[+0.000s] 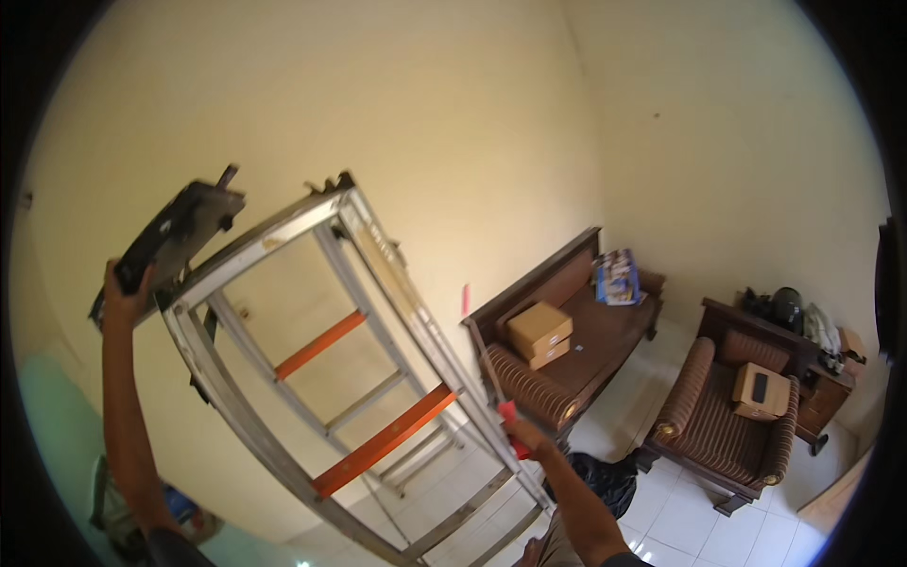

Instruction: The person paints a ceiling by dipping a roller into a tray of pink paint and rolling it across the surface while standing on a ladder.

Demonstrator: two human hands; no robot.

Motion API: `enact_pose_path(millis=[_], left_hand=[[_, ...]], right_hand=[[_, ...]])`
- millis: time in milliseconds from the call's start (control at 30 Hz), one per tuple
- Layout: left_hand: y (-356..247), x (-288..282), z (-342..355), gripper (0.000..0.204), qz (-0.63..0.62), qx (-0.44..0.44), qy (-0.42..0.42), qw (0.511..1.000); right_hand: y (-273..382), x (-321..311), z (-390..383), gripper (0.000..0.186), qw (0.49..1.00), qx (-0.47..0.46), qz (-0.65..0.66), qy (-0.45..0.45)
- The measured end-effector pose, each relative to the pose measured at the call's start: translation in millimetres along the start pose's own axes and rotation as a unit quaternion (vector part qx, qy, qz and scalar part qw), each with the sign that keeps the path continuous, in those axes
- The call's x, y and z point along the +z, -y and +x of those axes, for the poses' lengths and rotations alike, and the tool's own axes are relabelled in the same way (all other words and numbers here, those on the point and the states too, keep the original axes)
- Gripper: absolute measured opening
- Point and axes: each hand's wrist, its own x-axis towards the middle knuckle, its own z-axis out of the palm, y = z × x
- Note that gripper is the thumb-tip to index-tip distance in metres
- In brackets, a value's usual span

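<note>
A metal stepladder (260, 248) with orange-faced steps stands open before me, leaning across the view. At its top a black plastic tray (179, 231) is tilted up. My left hand (128, 291) is closed on the near edge of this tray, its thumb on the underside. My right hand (534, 440) is closed beside the ladder's right rail around a red handle (518, 446). A thin shaft seems to run up from the handle toward a pinkish-red strip (466, 299); whether they are one piece I cannot tell.
A brown wooden sofa (605, 345) bears cardboard boxes (540, 333) and a blue printed packet (617, 277). To the right, a striped armchair (694, 416) holds another box (761, 391). A black plastic bag (597, 480) lies on the tiled floor behind my right arm.
</note>
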Motion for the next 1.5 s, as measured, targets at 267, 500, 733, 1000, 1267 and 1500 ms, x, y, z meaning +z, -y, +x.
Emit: enact_pose_path(millis=[267,500,733,1000,1267,1500], left_hand=[[-87,60,79,0.029,-0.210,-0.267,0.020,0.940],[-23,52,73,0.050,-0.476,-0.407,-0.007,0.780],[-31,52,63,0.049,-0.216,-0.275,0.119,0.929],[-142,99,64,0.056,0.033,-0.270,0.042,0.961],[-165,96,89,0.034,-0.588,-0.540,-0.119,0.590],[-173,112,97,0.034,-0.594,-0.551,-0.133,0.571]], right_hand=[[68,30,4,0.019,0.998,0.046,0.043,-0.025],[40,36,12,0.019,0.991,0.108,0.066,-0.037],[63,24,3,0.017,0.984,0.154,0.087,-0.016],[38,24,11,0.018,0.976,0.218,0.027,0.000],[89,41,19,0.019,0.960,0.278,-0.020,-0.012],[81,30,25,0.019,0.959,0.268,-0.042,-0.080]])
